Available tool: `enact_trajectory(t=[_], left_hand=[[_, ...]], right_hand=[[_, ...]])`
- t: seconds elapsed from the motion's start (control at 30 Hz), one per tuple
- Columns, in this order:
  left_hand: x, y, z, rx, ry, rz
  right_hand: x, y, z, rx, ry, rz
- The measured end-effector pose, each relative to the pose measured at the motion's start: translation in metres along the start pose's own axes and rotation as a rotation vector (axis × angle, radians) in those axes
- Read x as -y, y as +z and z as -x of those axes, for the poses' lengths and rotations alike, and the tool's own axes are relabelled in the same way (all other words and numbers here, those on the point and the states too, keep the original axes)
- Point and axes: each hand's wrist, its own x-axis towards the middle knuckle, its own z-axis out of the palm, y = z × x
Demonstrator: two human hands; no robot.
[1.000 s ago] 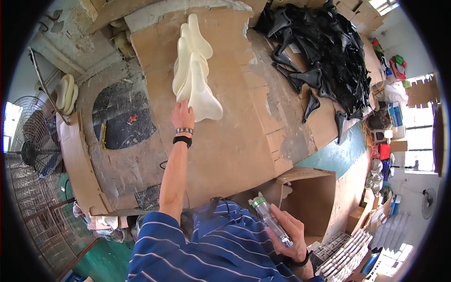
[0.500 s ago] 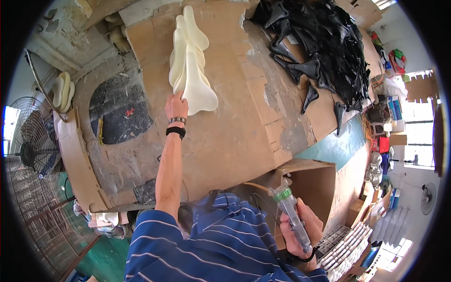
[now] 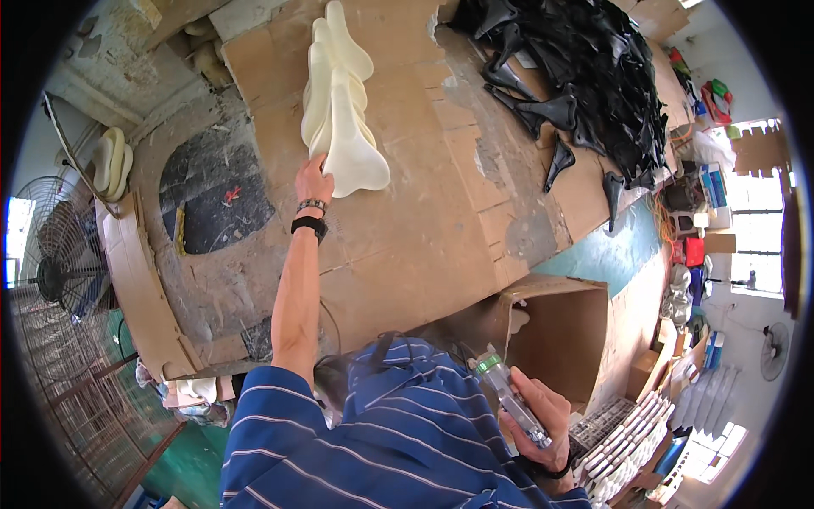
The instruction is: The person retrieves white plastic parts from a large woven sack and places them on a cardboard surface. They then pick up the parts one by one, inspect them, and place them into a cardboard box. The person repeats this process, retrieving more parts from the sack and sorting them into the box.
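Observation:
In the middle of the bench, cream foam saddle pads (image 3: 355,163) lie overlapping in a row that runs away from me. My left hand (image 3: 314,180) reaches out to the nearest pad and pinches its left edge; the fingertips are partly hidden there. Low on the right, close to my body, my right hand (image 3: 540,416) is wrapped round a silver tool with a green collar that looks like a spray gun (image 3: 512,401). Its tip points up and left, toward the bench. At the far right lies a heap of black saddle shells (image 3: 585,76).
Brown cardboard (image 3: 407,246) covers the bench. An open carton (image 3: 555,339) stands below its right front edge. More cream pads (image 3: 112,165) rest at the left beside a caged fan (image 3: 55,271). Two loose black shells (image 3: 559,163) lie apart from the heap.
My right hand has drawn the spray gun slightly left and tilted it further. My left hand stays at the nearest pad; the view has shifted a little.

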Motion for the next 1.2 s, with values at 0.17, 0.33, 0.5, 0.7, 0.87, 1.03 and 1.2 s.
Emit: enact_trajectory(t=[0.17,0.33,0.5,0.7,0.87,1.03,1.2], left_hand=[[-0.007,0.0,0.0,0.046,-0.022,-0.034],[0.0,-0.002,0.001,0.03,-0.02,0.013],[0.004,-0.006,0.006,0.021,-0.021,0.064],[-0.001,-0.011,0.005,-0.009,-0.038,0.081],[0.003,-0.064,0.023,-0.014,-0.055,-0.048],[0.061,-0.152,0.06,-0.103,-0.127,-0.176],[0.054,-0.165,0.077,-0.071,-0.098,-0.137]], right_hand=[[0.004,0.007,-0.009,-0.119,-0.084,-0.005],[0.012,0.013,-0.014,-0.26,-0.167,0.017],[0.011,0.01,-0.012,-0.177,-0.115,0.0],[0.009,0.001,-0.006,0.029,0.013,0.019],[0.006,0.004,-0.016,-0.022,-0.036,-0.015],[-0.001,0.004,-0.029,0.063,-0.055,0.005],[0.011,0.007,-0.042,-0.154,-0.123,0.035]])
